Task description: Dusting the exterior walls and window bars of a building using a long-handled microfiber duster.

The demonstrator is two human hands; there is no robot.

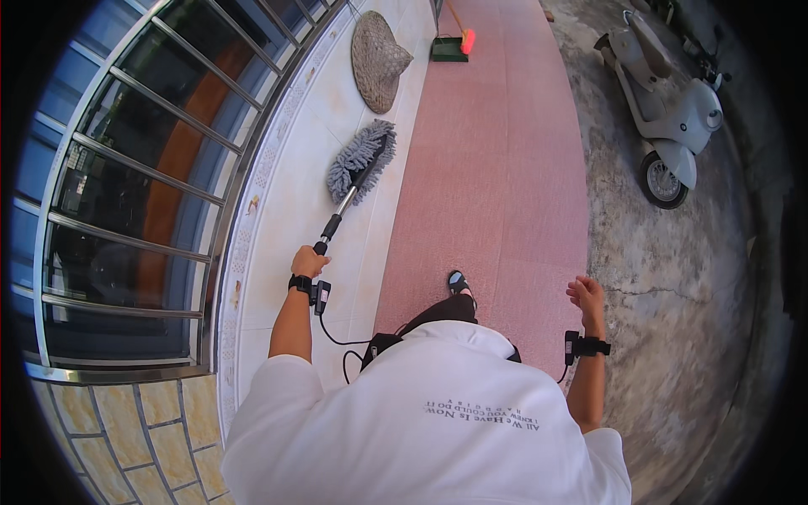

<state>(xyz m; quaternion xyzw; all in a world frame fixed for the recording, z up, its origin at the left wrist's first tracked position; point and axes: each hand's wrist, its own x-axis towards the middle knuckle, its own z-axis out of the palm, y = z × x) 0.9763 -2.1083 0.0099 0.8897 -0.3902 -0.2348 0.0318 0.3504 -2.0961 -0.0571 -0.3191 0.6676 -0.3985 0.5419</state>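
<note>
My left hand (309, 261) is closed around the black grip of a duster with a metal pole (346, 201). Its head is an oval of shaggy grey chenille (361, 159), held in front of the white wall tiles; whether it touches them I cannot tell. Off to my right, my right hand (586, 295) hangs free with loosely bent fingers and nothing in it. Each wrist wears a black strap with a small cabled device.
A woven conical hat (377, 63) hangs on the tiled wall beyond the duster. Metal window bars (142, 170) run along my left. Ahead, a green dustpan (449, 50) and an orange-bristled broom (468, 41) stand on the pink paving (480, 170). A pale scooter (669, 107) is parked right on concrete.
</note>
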